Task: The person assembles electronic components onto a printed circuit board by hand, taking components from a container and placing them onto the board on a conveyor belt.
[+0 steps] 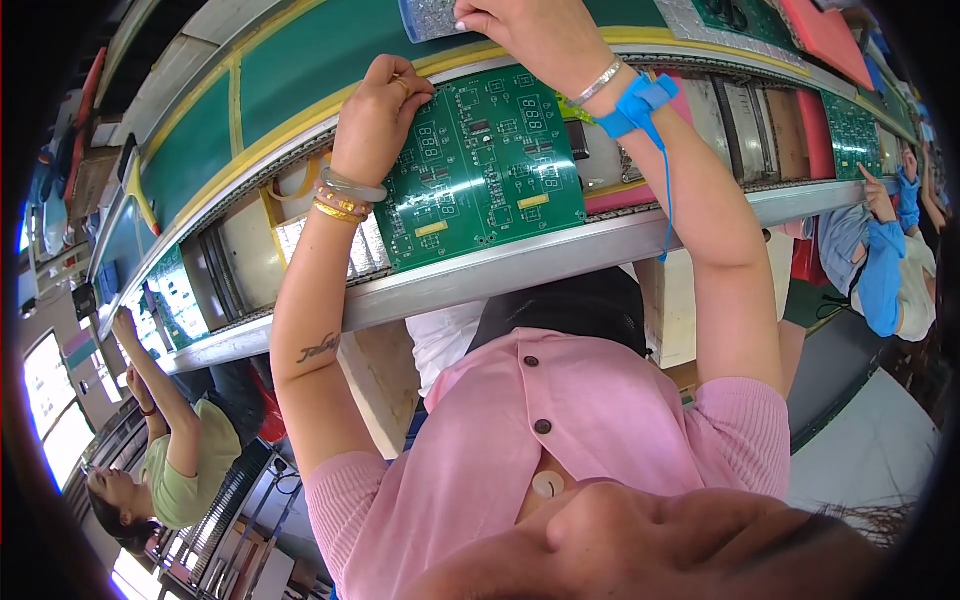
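A large green circuit board [470,165] lies across the rails of the conveyor line in front of me, with digit displays and small parts on it. At its far left corner is my left hand [378,115], fingers curled and pressed together; whatever they pinch is hidden. My right hand [535,35] reaches over the far side of the board to a blue tray [428,20] of small metallic pieces, cut off by the upper edge. Its thumb and fingers are closed at the tray's right end, and what lies between them is too small to make out.
A metal rail [470,265] runs along the near side. From the blue strap [638,105] on my right wrist a cord hangs over the rail. Further boards [852,130] sit to the right. Co-workers are at the line on the left [190,450] and right [885,265].
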Tool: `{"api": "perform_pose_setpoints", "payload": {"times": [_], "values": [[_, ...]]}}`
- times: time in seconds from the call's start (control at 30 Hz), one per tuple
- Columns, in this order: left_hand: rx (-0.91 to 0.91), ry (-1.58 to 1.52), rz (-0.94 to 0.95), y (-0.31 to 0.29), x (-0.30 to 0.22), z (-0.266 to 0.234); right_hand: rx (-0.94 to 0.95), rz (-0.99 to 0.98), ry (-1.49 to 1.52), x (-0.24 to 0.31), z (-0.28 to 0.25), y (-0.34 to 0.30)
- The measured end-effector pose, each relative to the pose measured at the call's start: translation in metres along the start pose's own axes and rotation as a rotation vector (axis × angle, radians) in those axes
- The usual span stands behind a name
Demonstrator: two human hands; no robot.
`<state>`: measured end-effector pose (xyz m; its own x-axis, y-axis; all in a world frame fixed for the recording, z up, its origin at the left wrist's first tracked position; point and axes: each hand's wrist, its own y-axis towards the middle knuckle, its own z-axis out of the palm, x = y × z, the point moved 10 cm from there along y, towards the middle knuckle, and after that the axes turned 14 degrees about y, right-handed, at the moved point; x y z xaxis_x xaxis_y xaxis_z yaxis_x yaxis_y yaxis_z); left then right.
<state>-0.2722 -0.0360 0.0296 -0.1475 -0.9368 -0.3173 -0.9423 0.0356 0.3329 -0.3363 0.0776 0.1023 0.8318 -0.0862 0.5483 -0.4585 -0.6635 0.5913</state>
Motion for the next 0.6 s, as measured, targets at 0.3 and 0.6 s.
{"api": "perform_pose_setpoints", "payload": {"times": [0.3, 0.6], "values": [[-0.030, 0.059, 0.158, 0.006, -0.016, -0.013, 0.167, 0.193, 0.137, -0.021, 0.017, -0.047], [0.051, 0.791, 0.379, 0.104, -0.030, 0.036, 0.191, 0.165, 0.065, -0.026, 0.031, -0.067]]}}
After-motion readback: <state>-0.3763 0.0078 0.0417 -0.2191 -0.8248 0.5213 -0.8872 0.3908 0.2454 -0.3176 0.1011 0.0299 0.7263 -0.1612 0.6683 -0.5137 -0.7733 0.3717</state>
